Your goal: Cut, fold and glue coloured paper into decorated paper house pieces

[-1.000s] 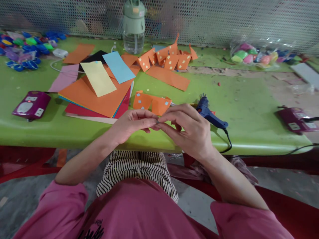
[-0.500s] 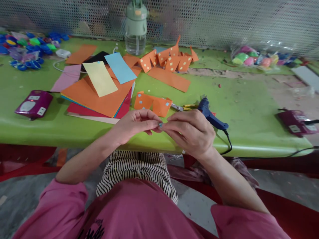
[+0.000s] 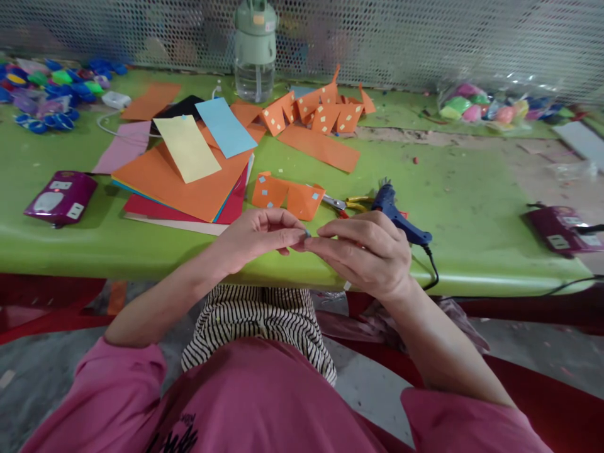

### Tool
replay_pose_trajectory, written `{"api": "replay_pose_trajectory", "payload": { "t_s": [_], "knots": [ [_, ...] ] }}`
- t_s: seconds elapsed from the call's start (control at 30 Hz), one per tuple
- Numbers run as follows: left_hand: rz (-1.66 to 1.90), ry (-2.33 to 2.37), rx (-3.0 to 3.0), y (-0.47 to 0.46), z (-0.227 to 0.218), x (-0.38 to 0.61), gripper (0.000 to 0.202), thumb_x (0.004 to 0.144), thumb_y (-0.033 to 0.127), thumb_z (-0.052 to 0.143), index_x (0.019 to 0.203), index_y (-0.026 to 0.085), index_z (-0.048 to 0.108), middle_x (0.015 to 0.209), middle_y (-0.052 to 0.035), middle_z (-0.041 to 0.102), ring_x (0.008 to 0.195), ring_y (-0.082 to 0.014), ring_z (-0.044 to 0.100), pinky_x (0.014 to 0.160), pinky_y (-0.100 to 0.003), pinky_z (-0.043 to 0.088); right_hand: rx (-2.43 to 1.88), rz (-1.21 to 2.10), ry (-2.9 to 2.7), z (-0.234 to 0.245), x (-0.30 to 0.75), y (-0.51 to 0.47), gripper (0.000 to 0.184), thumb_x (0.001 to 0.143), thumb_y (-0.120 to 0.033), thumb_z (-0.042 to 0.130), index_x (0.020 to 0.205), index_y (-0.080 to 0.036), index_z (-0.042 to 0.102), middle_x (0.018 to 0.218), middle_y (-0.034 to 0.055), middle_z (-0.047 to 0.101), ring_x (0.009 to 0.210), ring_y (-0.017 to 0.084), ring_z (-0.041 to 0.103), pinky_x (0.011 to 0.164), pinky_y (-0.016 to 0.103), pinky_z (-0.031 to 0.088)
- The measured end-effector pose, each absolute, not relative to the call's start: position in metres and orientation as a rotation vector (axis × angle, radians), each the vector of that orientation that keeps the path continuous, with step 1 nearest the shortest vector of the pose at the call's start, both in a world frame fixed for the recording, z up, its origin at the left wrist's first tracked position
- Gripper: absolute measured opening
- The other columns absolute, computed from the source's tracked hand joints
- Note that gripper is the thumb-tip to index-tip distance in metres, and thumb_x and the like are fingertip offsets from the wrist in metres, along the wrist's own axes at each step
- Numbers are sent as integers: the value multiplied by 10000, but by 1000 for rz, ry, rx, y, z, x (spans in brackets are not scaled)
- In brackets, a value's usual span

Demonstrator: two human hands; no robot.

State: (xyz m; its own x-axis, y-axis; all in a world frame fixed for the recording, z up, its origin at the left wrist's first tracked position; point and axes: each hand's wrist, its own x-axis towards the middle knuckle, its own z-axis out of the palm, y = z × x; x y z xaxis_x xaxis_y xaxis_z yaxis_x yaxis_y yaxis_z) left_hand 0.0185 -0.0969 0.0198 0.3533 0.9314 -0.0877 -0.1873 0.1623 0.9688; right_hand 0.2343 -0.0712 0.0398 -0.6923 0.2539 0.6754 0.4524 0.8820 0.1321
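My left hand (image 3: 267,238) pinches a tiny blue piece of paper (image 3: 307,233) between thumb and forefinger, above the table's front edge. Meeting it from the right, my right hand (image 3: 370,251) has its thumb and finger closed at the same piece, which their tips mostly cover. Just beyond the hands lies an orange paper cutout (image 3: 304,202) with small light-blue squares on it. Scissors (image 3: 334,201) with a metal blade lie partly at its right side, near yellow handles (image 3: 358,202). A dark blue glue gun (image 3: 389,204) rests behind my right hand.
Left of the cutout is a stack of coloured paper (image 3: 174,189), topped by yellow (image 3: 189,148) and light-blue sheets (image 3: 226,127). Behind stand dotted orange paper figures (image 3: 325,113) and a water bottle (image 3: 255,56). Purple power sockets (image 3: 61,198) sit left, another (image 3: 561,229) right.
My fingertips have shifted slightly around the blue piece, so less of it shows. My right hand has turned a little and its fingers have spread slightly. The view has moved slightly.
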Motion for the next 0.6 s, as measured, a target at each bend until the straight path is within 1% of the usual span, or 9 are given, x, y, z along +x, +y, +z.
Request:
{"api": "replay_pose_trajectory", "payload": {
  "t_s": [0.07,0.13,0.2,0.27,0.33,0.43,0.5,0.6],
  "knots": [
    [957,852,1094,-97,18,19,127,805,305,763,819,185,725,773,4,748,730,-102,688,650,-201,509,-530,-399,-2378,38,236,-71,186,970,-284,626,853,-315,767,825,-13,725,717,127,624,641,259,546],
    [952,858,1092,-97,18,20,128,800,303,759,811,183,715,774,3,747,728,-105,692,644,-203,507,-487,-396,-2351,37,236,-71,164,955,-262,644,857,-317,764,825,-16,726,715,128,625,631,262,539],
    [957,882,1100,-98,19,20,132,790,302,756,801,182,703,775,3,743,740,-114,700,641,-205,505,-451,-368,-2313,37,234,-72,128,934,-230,670,886,-315,752,837,-18,728,724,130,630,637,268,534],
    [986,922,1118,-98,20,21,151,780,319,762,802,184,698,779,2,738,765,-124,704,638,-204,501,-508,-300,-2285,39,231,-76,101,927,-215,674,939,-299,730,874,-6,729,740,138,637,663,286,535],
    [1041,968,1147,-98,20,22,181,774,351,775,814,189,704,778,2,732,769,-123,693,625,-199,492,-659,-161,-2263,39,229,-79,68,936,-257,664,996,-263,696,923,21,723,751,149,640,678,306,532],
    [1119,1035,1169,-95,18,22,203,764,374,785,815,191,713,769,-1,723,725,-109,652,587,-191,473,-948,23,-2255,34,237,-80,144,960,-347,619,1003,-214,652,910,51,698,749,164,628,667,316,511],
    [1132,1077,1161,-91,17,20,198,755,366,786,795,188,710,747,-3,713,693,-102,628,564,-187,461,-1163,-14,-2271,28,254,-76,145,971,-336,578,973,-207,644,882,62,683,777,185,627,675,322,500],
    [1138,1105,1164,-84,15,16,183,749,354,784,782,190,709,729,-3,701,674,-99,610,552,-186,453,-1486,-173,-2263,17,290,-68,137,947,-282,548,994,-210,654,940,99,688,883,247,635,721,364,506]
  ]
}}
